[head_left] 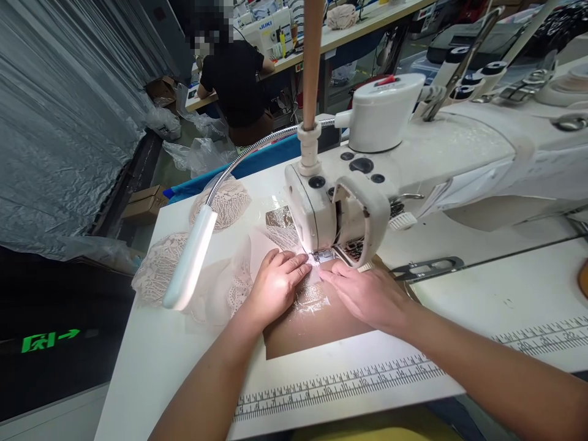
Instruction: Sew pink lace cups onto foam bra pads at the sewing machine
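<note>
Fingers point(295, 262) touching pale, pinkish-white fabric point(314, 275).

Fabric piece point(314, 274): pale and thin, is shining whitish between the fingertips of the left hand point(278, 283) and right hand point(367, 294).
Pose: is lying low under both hands' touch, its far end reaching the presser foot point(324, 256).
Underneath: is resting over the brown sheet point(316, 334).
Lace point(283, 236): pale, openwork, is spreading just beyond the left fingers; its join with the fabric piece is staying unclear.
</note>
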`<control>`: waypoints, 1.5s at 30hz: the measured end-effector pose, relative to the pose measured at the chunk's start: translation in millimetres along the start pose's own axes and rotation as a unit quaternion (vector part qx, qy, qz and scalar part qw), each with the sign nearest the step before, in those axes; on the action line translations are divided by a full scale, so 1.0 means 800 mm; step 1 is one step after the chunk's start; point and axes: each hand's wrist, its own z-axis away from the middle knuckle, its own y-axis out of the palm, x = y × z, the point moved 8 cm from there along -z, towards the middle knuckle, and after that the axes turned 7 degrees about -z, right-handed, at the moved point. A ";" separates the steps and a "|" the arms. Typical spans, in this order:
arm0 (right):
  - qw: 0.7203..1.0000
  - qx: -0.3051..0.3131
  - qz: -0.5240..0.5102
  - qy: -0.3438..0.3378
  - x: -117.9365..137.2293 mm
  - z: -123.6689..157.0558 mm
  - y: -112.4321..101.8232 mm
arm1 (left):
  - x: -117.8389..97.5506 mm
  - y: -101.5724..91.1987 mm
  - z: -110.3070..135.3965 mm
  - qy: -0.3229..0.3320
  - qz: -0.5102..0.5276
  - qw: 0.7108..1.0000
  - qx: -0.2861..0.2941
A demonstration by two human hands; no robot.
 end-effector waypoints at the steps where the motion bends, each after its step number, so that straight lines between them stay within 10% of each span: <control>1: 1.000 -0.001 0.002 0.003 0.000 -0.001 0.000 | 0.002 0.000 -0.001 -0.003 -0.002 1.000 -0.001; 19: 0.999 0.021 0.002 0.030 -0.007 -0.001 0.007 | 0.024 -0.004 0.009 -0.121 -0.042 0.992 -0.018; 33: 0.988 0.082 0.078 0.106 -0.071 0.049 -0.050 | -0.013 -0.046 0.048 -0.222 0.017 0.956 0.192; 45: 0.982 0.111 0.146 0.050 -0.106 0.082 -0.045 | 0.050 -0.010 0.011 -0.300 0.170 0.933 0.100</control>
